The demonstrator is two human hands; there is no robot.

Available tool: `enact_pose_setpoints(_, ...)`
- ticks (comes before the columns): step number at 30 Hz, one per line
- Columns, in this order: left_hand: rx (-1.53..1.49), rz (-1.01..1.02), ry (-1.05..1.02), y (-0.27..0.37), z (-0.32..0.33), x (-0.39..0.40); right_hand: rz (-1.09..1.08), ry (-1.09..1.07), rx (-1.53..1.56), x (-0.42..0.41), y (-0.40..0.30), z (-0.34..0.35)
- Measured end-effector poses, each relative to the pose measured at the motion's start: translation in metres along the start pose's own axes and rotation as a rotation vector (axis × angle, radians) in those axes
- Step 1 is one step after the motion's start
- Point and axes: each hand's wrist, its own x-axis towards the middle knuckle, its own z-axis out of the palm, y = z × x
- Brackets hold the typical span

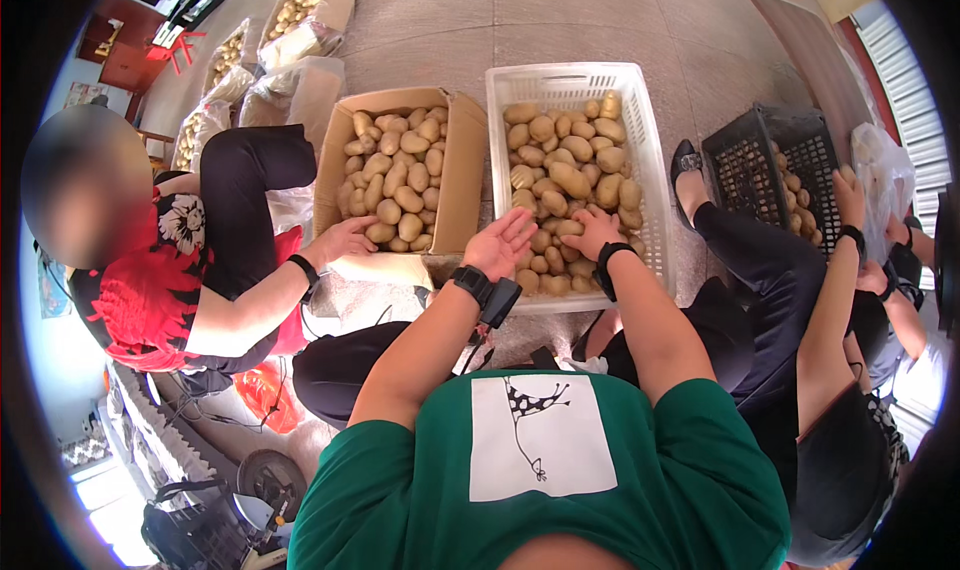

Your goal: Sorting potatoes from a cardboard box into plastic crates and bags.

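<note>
Before me on the floor stands a white plastic crate (656, 187) holding many potatoes (570, 180). My left hand (501, 245) is at the crate's left side near its front corner, palm turned up, fingers apart, holding nothing. Inside the crate, my right hand (595, 232) rests on the potatoes with its fingers spread; its fingertips touch potatoes, and whether it grips one cannot be told. Left of the crate is a cardboard box (461, 172) full of potatoes, close to my left hand.
A co-worker's hand (349, 241) touches potatoes at the cardboard box. On the right, other people's hands are around a black plastic crate (739, 150) with potatoes and a clear plastic bag (881, 165). More potato-filled boxes (341, 7) stand at the back left.
</note>
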Motion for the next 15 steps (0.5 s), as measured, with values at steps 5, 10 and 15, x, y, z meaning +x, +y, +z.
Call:
enact_pose_setpoints(5, 0.007, -0.019, -0.004, 0.001, 0.003, -0.002, 0.058, -0.085, 0.042, 0.001, 0.003, -0.007)
enact_pose_setpoints(10, -0.017, -0.019, 0.029, 0.003, 0.005, -0.002, 0.121, -0.087, -0.010, -0.002, -0.004, -0.009)
enact_pose_setpoints(15, -0.017, -0.009, 0.011, 0.001, 0.003, 0.001, 0.088, -0.108, -0.097, -0.010, -0.006, -0.011)
